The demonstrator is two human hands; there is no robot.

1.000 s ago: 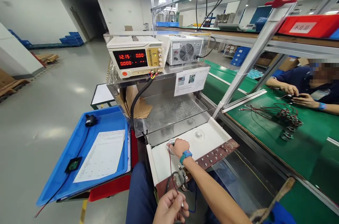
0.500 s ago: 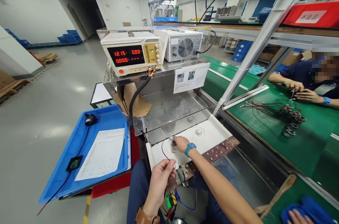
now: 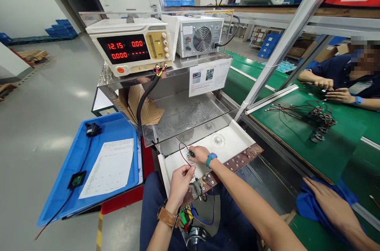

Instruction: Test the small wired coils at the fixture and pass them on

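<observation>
My left hand, a brown-strapped watch on its wrist, pinches the end of a thin red and black wire above the near edge of the white tray. My right hand, with a teal band at the wrist, grips a small green circuit board over the tray. The wire loops between the two hands. Below my left hand, a clamp-like fixture sits on a brown perforated strip.
A power supply and a grey fan unit stand on a metal shelf. At left, a blue tray holds paper and a wired part. Right, another person's hands work above a green table; another hand presses a blue cloth.
The view has shifted, moving the shelf and trays left and up. My right hand has tilted the board. The hand with the blue cloth has come further in at the lower right.
</observation>
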